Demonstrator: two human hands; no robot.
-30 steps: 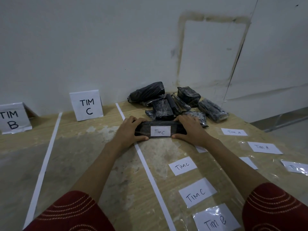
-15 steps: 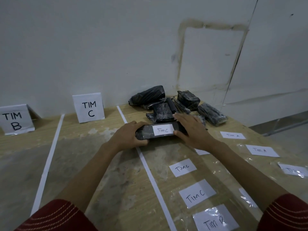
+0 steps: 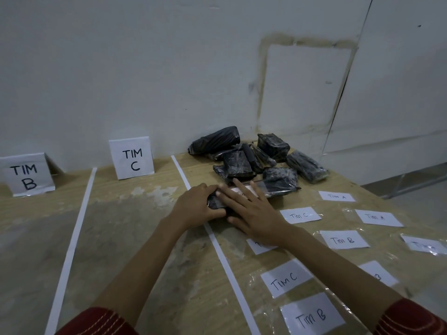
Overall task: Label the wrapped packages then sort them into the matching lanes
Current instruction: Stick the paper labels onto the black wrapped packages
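A long black wrapped package (image 3: 273, 189) lies on the table just right of a white tape line (image 3: 219, 243). It bears a white "Tim C" label (image 3: 244, 190), mostly covered. My left hand (image 3: 197, 205) grips the package's left end. My right hand (image 3: 251, 209) lies flat over the package and label with straight fingers. Behind it, a pile of black wrapped packages (image 3: 256, 154) sits against the wall. The "TIM C" sign (image 3: 131, 157) and the "TIM B" sign (image 3: 27, 175) stand at the back of their lanes.
Loose labels lie on the right of the table: "Tim C" (image 3: 301, 215), "Tim A" (image 3: 336, 196), "Tim B" (image 3: 343, 240), another "Tim C" (image 3: 285, 278) and another "Tim B" (image 3: 312, 316). A second tape line (image 3: 72, 243) separates the lanes. The table edge drops off at right.
My right hand has slid left from the package's right end onto its top, covering the label. The left hand keeps its grip on the left end.
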